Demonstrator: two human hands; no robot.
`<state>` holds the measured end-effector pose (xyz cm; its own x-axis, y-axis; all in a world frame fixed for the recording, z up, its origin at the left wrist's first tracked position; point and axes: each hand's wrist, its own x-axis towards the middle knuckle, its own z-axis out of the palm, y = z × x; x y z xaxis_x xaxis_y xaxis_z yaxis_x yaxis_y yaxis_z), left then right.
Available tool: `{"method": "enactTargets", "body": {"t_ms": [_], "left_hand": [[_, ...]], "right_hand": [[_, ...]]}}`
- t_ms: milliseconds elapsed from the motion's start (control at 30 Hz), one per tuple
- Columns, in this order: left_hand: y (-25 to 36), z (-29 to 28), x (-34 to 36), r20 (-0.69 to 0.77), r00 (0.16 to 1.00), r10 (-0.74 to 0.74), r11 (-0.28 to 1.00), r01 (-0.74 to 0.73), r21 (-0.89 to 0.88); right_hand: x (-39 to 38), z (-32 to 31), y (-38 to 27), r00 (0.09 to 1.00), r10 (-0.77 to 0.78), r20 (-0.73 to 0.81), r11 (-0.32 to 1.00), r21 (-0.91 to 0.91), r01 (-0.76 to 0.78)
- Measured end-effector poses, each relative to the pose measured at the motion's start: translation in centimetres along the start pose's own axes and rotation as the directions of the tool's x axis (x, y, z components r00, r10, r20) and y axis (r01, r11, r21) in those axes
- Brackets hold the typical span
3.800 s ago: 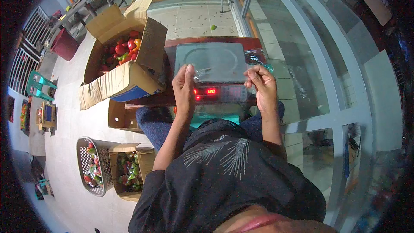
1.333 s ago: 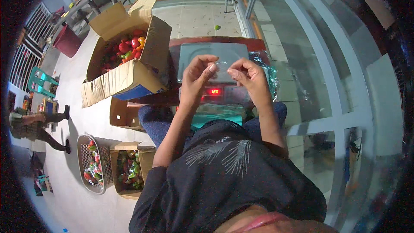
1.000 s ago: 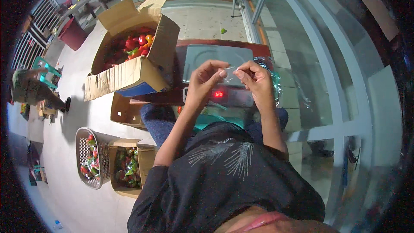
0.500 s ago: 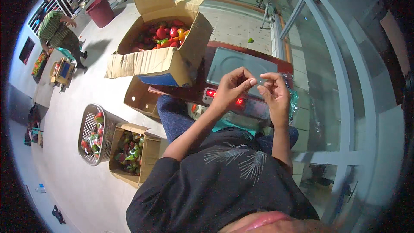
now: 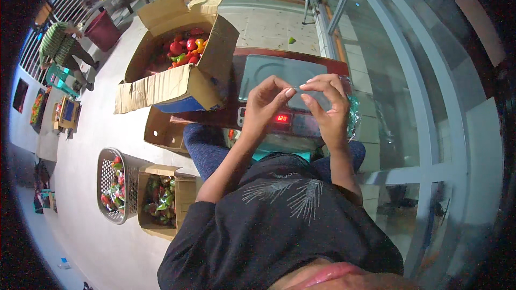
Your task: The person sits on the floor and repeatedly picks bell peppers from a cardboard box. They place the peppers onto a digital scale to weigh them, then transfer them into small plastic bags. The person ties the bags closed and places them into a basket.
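Note:
Both my hands are raised close together over a digital scale with a grey-green plate [image 5: 252, 83] and a lit red display. On my left hand [image 5: 266, 104] the thumb and forefinger press together in a pinch. The bent fingers of my right hand [image 5: 329, 107] come near its thumb, and the fingertips almost meet those of the left. A tiny, see-through bit shows between the fingertips, too small and faint to name. Beyond the scale to the left, a large open cardboard box [image 5: 156, 88] holds red, yellow and green bell peppers [image 5: 177, 48].
The scale stands on a dark red table [image 5: 338, 67]. Crinkled clear plastic [image 5: 353, 115] lies at its right. On the floor at left are a basket [image 5: 100, 182] and a smaller box [image 5: 185, 198], both with wrapped peppers. A glass partition [image 5: 398, 37] rises at right. A person [image 5: 62, 45] bends far left.
The view has shifted, so my hands and the table appear further left. My hands keep nearly the same pose, fingertips slightly closer together. The distant person has changed stance.

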<state>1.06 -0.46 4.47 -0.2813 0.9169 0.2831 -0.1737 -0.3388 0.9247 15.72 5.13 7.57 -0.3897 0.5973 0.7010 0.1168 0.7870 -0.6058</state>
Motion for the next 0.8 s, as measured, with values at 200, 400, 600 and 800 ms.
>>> {"method": "enactTargets", "body": {"t_ms": [200,400,600,800], "left_hand": [[0.2,0.1,-0.2,0.031,1.0,0.003,1.0,-0.003,0.001],[1.2,0.7,-0.4,0.098,0.991,-0.09,0.954,0.114,-0.277],[-0.1,1.1,-0.7,0.056,0.995,0.079,0.996,-0.077,-0.043],[-0.2,1.7,-0.9,-0.02,0.992,0.121,0.989,-0.123,-0.086]], "right_hand": [[-0.2,0.0,0.1,0.999,-0.012,-0.037,1.0,-0.024,0.011],[-0.4,0.0,0.5,0.998,0.025,-0.051,1.0,0.007,-0.025],[-0.6,0.1,0.4,0.998,0.064,-0.021,0.994,0.087,-0.062],[-1.0,0.6,0.4,0.996,0.08,-0.04,0.987,0.145,-0.074]]}}
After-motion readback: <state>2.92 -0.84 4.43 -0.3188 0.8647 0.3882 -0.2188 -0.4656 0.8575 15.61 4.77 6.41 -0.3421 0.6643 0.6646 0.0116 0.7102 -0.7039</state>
